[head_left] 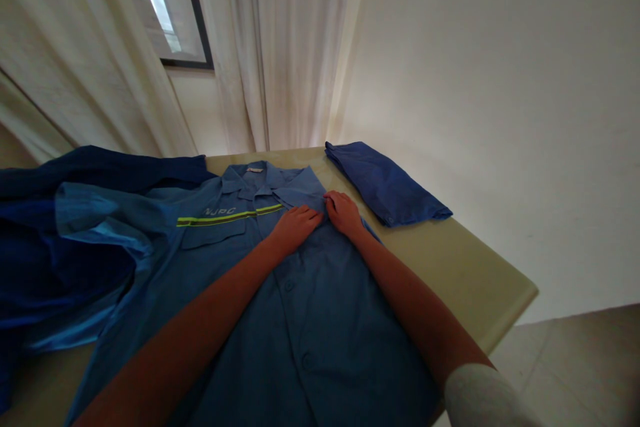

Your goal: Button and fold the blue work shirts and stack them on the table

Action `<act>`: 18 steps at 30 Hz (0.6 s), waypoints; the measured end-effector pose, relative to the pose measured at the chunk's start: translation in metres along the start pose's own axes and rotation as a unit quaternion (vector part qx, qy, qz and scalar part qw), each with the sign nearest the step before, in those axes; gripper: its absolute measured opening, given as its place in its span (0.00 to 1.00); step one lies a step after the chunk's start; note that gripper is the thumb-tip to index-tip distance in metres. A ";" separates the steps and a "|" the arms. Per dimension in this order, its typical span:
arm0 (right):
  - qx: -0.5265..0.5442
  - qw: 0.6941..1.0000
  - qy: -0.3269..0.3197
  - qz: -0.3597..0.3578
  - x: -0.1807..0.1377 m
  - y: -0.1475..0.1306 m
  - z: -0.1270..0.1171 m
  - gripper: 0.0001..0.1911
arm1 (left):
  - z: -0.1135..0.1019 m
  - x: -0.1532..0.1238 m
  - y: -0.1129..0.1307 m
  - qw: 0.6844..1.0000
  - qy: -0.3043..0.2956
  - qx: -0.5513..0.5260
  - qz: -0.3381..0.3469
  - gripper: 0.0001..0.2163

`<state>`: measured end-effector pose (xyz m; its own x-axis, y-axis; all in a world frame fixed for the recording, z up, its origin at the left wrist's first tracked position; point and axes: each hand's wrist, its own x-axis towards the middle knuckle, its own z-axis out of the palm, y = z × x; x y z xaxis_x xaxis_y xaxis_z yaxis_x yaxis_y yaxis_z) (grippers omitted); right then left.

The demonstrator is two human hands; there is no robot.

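A blue short-sleeved work shirt lies front up, its collar at the far side. A yellow-green and dark stripe crosses its chest above a flap pocket. The sleeve on the right is folded inward over the chest. My left hand rests on that folded part, fingers together and curled onto the cloth. Close beside it, my right hand pinches the fabric at the shirt's right edge, its fingers bent. The lower hem of the shirt runs out of view.
Folded dark blue cloth lies at the table's back right, near the white wall. More blue garments are heaped on the left. The pale table ends in a corner on the right. Curtains and a window stand behind.
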<state>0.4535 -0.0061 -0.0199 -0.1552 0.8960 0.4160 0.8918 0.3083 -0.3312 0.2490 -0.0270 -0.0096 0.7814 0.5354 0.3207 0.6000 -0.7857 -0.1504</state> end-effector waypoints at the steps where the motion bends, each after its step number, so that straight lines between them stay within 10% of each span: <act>1: -0.004 1.000 -0.002 -0.005 0.000 0.000 0.000 0.16 | 0.001 0.001 0.001 1.000 -0.003 0.001 0.002 0.12; 18: -0.058 0.998 -0.022 -0.021 0.000 -0.008 -0.002 0.15 | -0.002 0.001 0.005 0.998 -0.005 -0.027 0.053 0.08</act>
<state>0.4476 -0.0091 -0.0161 -0.2087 0.8972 0.3892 0.9272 0.3081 -0.2129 0.2523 -0.0312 -0.0084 0.8414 0.4517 0.2965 0.5045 -0.8533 -0.1317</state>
